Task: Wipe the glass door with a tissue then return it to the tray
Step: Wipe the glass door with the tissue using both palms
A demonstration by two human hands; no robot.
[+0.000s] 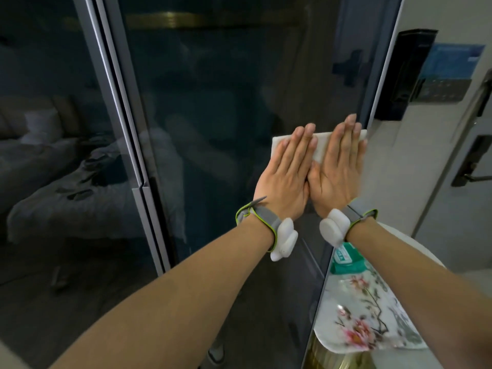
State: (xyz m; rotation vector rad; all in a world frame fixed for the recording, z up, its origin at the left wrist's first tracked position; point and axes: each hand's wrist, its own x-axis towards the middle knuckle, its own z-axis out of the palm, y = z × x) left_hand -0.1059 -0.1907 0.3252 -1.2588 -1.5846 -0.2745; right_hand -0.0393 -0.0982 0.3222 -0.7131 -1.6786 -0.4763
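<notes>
left grip (286,169): mine, flat and wide, fingers straight and close together, palm pressing the tissue onto the glass; nothing pinched.
right grip (336,166): mine, also flat and wide, fingers straight, pressing the same tissue; thumb edge touches my left grip.
tissue (320,147): white, folded flat, held against the door under both palms; corners stick out left of my left fingers and right of my right fingers; a strip shows between the grips.
door (226,102): dark glass, upright, right in front of me; the tissue sits near its right edge at mid height.
frame (125,115): grey metal strips left of that pane; another dark pane beyond them reflects a bed (53,169).
tray (343,294): white with pink flowers, low right, below my right forearm, well apart from the tissue.
pack (346,259): green wipes pack at the tray's far end, partly hidden by my right wrist.
bands (266,222): grey straps with green edging and a white pod, one on each wrist.
wall (386,161): pale, right of the door, with a black panel (404,75) on it.
</notes>
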